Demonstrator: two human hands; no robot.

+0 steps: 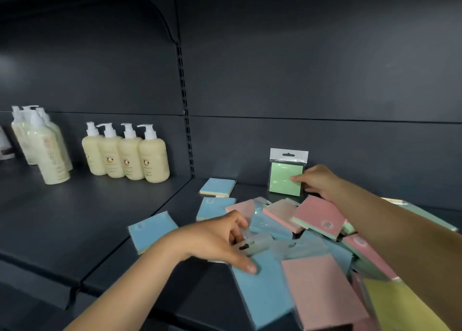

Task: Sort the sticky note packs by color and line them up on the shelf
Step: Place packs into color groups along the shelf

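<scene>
- right hand (317, 180) pinches green pack (286, 178), upright against far back wall of shelf (75, 220)
- left hand (220, 240) grips near blue pack (260, 285) by its top
- pink/blue packs (317, 215) piled between, cream bottles (126, 153) far left

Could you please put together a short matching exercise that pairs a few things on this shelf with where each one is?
Things:
1. green pack
2. pump bottles
3. yellow pack
4. nearest blue pack

Places:
A. left shelf bay
B. under the left hand's thumb
C. upright against the back panel, at the right hand
D. bottom right corner

Pairs: 1-C, 2-A, 3-D, 4-B
</scene>
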